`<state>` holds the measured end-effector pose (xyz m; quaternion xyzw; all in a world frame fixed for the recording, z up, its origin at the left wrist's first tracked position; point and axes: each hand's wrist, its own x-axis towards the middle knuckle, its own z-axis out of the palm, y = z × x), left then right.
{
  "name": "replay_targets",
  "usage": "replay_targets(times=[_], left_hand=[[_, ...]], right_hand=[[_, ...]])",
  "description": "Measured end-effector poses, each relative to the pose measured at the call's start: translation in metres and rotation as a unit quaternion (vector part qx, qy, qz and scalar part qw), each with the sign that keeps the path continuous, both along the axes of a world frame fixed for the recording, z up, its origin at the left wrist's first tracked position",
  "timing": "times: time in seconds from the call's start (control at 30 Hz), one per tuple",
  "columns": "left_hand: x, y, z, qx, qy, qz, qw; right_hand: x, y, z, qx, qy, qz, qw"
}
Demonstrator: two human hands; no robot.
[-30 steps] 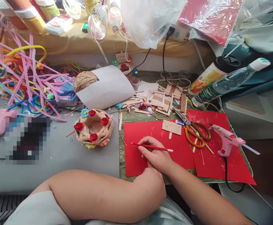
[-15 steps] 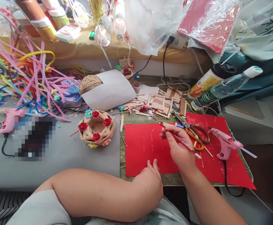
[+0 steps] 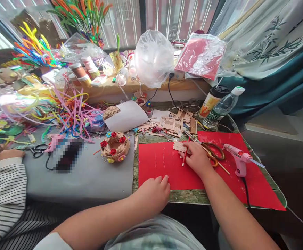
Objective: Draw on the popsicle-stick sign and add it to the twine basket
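Observation:
My right hand (image 3: 197, 158) is closed on a red pencil (image 3: 185, 152), whose pale end points toward me. Its fingertips also touch a small panel of craft sticks (image 3: 179, 146) on the red sheet (image 3: 151, 163). My left hand (image 3: 156, 189) lies at the sheet's front edge, fingers loosely stretched and holding nothing. Just beyond my right hand are scissors (image 3: 214, 150) with brown-orange handles. A pink glue gun (image 3: 238, 158) lies farther right on red paper. Left of the sheet sits a twine-wrapped basket (image 3: 122, 150) with red roses on it.
Loose craft sticks (image 3: 176, 123) are heaped behind the sheet. A water bottle (image 3: 223, 109) and a cup (image 3: 211, 100) stand at the back right. White paper (image 3: 128, 116) leans on a twine ball (image 3: 111, 113). Pipe cleaners (image 3: 73, 113) pile up left, near another person's hands (image 3: 9, 154).
The view has lifted and widened, bringing in the window and another person's hands. My right hand has turned palm-down, the pencil more upright; the stick panel now shows under its fingers.

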<state>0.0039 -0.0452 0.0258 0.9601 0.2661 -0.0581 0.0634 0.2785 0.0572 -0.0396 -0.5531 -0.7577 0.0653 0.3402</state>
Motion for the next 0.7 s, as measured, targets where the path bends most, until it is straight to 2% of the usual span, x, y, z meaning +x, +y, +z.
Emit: replay_targets(times=[0.1, 0.23, 0.37, 0.57, 0.63, 0.7], left_hand=[[-0.026, -0.007, 0.005, -0.057, -0.091, 0.081, 0.991], [-0.055, -0.027, -0.002, -0.018, -0.145, 0.187, 0.971], [-0.068, -0.037, -0.007, -0.006, -0.131, 0.222, 0.966], [-0.080, -0.037, 0.002, -0.066, -0.101, 0.224, 0.967], [-0.081, -0.034, 0.003, -0.064, -0.100, 0.249, 0.961], [-0.078, -0.029, 0.004, -0.057, -0.097, 0.301, 0.947]], right_hand=[[0.002, 0.000, 0.001, -0.005, -0.011, 0.018, 1.000], [0.005, -0.002, 0.001, 0.001, 0.002, 0.028, 1.000], [0.004, -0.005, -0.002, -0.003, -0.013, 0.031, 0.999], [0.002, -0.010, -0.006, -0.011, -0.056, 0.047, 0.997], [0.001, -0.012, -0.006, -0.010, -0.054, 0.052, 0.997], [0.000, -0.013, -0.005, -0.007, -0.056, 0.061, 0.997]])
